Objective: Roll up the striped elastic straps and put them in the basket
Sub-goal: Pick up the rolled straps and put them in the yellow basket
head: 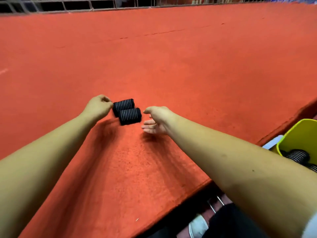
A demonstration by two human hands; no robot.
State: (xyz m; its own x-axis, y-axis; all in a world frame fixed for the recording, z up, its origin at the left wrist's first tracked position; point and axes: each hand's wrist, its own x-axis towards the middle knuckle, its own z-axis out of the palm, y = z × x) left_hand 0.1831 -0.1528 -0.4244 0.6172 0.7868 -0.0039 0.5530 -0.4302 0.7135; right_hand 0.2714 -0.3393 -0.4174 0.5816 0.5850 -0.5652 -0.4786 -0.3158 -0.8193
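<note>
While the far roll (123, 103) and the near roll (130, 115) of striped elastic strap are lying side by side on the red felt table (171, 66), you are stretching both bare arms out toward them. Both rolls, black with thin white stripes, are touching along their length and sitting near the middle of the tabletop.

Your left hand (99, 106) is sitting curled like a loose fist, with its fingers right against the far roll's left end. From this angle it cannot be told whether it is pinching the fabric or only touching it.

Your right hand (157, 120) is hanging wide open, fingers straight, thumb raised and palm facing the near roll's right end. It is just beside the roll and holding nothing.

Off the table's right edge, the yellow basket (301, 134) is standing below the tabletop, well apart from both hands. It is already holding several rolled straps (298, 155) of the same striped kind.

A metal railing (103, 6) is running along the table's far edge.
</note>
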